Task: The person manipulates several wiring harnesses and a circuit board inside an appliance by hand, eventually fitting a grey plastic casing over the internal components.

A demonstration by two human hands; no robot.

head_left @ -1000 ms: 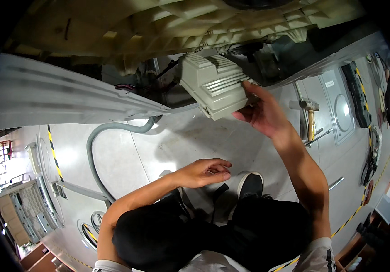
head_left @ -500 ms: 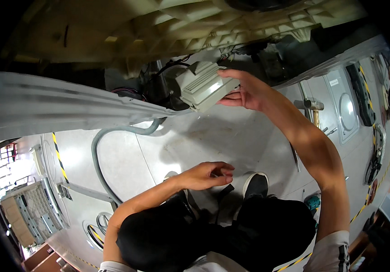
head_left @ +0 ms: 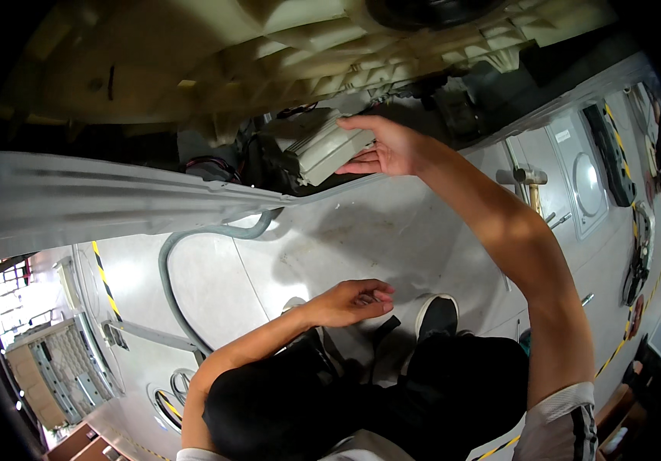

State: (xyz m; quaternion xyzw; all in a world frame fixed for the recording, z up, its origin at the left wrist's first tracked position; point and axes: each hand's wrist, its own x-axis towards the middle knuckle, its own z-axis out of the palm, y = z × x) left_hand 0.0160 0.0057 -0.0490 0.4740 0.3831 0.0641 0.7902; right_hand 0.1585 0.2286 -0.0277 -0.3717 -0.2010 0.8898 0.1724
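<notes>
My right hand [head_left: 384, 147] grips a pale plastic box with ribbed vents [head_left: 333, 144] by its right end, thumb on top and fingers beneath. The box lies tilted in the dark gap of a machine, behind the bent grey metal panel [head_left: 115, 192] and below the large cream ribbed tub [head_left: 192, 54]. Its far left side is partly in shadow beside dark wires [head_left: 211, 165]. Above the floor, in front of my knees, my left hand [head_left: 350, 303] hangs with loosely curled fingers and holds nothing.
A grey hose [head_left: 167, 269] curves over the floor on the left. To the right are a hammer [head_left: 530, 177], a light panel with a round recess [head_left: 582, 173] and a long dark part [head_left: 609, 157]. At the lower left stands a ribbed panel [head_left: 61, 369].
My right hand has moved left and slightly up, taking the plastic box deeper into the gap behind the metal panel. My left hand has barely moved.
</notes>
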